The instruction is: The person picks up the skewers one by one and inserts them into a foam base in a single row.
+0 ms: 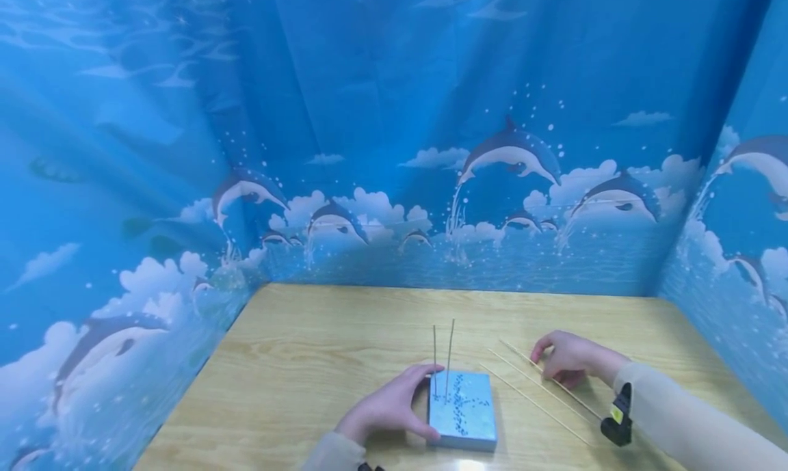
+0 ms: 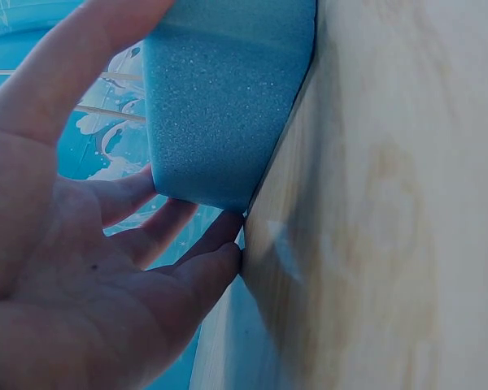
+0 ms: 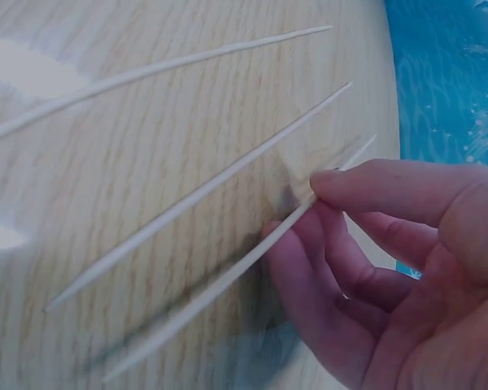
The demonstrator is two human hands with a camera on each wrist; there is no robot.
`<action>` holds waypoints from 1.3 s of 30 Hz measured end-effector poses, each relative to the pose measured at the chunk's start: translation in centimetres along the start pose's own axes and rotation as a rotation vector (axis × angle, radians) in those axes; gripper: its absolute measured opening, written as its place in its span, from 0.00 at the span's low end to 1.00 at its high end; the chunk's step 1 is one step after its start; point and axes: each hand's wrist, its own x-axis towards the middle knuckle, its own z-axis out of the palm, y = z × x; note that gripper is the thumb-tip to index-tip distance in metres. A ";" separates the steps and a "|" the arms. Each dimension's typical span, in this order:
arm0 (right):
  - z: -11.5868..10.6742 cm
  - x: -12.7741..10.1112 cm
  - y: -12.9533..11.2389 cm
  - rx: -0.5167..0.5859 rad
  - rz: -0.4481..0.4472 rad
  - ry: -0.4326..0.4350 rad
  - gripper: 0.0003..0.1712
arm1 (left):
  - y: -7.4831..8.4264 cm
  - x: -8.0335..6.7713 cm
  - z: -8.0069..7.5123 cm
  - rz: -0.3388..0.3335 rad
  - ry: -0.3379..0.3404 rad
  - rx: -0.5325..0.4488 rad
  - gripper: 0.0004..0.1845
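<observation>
Both hands low: left [image 1: 389, 409] cups foam block [image 1: 463, 409], right [image 1: 569, 358] pinches skewer [image 3: 228, 276].

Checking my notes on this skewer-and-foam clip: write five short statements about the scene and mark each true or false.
1. Two thin sticks stand upright in the blue foam block. True.
2. The left hand lies flat on the table, away from the block. False: it holds the block's left side.
3. The right hand pinches one of the loose skewers. True.
4. Three skewers lie on the table to the right of the block. True.
5. The foam block is red. False: it is light blue.
</observation>
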 end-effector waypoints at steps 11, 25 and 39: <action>-1.7 -0.7 -0.4 0.182 -0.082 -0.066 0.25 | 0.0 0.0 -0.4 0.003 -0.009 0.014 0.60; -2.7 -2.5 -1.3 0.346 -0.238 -0.172 0.28 | 0.2 -0.1 -0.1 -0.002 -0.011 -0.014 0.60; -3.0 -4.8 -3.7 0.547 -0.367 -0.147 0.22 | 0.3 0.0 -0.1 0.007 -0.009 -0.004 0.60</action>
